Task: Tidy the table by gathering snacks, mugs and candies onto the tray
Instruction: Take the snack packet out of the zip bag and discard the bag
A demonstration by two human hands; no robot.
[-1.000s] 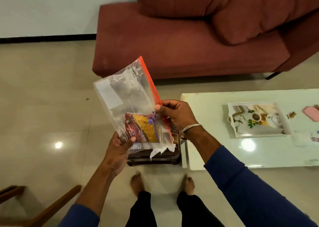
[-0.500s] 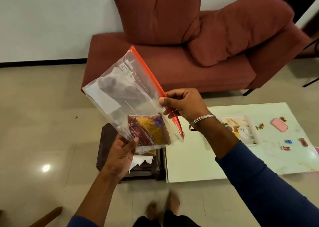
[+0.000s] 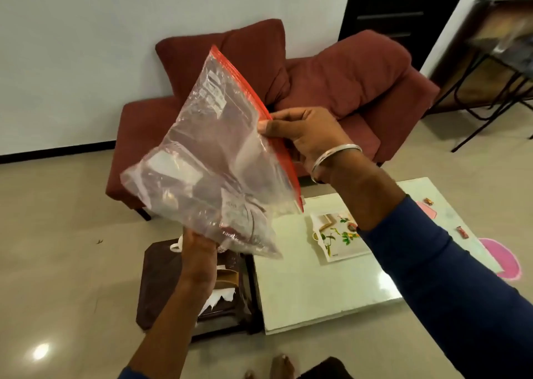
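holding up a large clear plastic zip bag with a red seal strip point(image 3: 219, 159), the person is standing over the pale glossy tabletop point(image 3: 311, 286) with its floral printed tray point(image 3: 340, 240) and small wrapped candies point(image 3: 461, 231). the bag is looking light, limp and slippery, best taken at the stiff strip. the right hand point(image 3: 305, 136) is pinching that strip; the left hand point(image 3: 199, 249) is gripping the bottom corner. since half a second ago the bag is raised higher and the snack packet is no longer showing.
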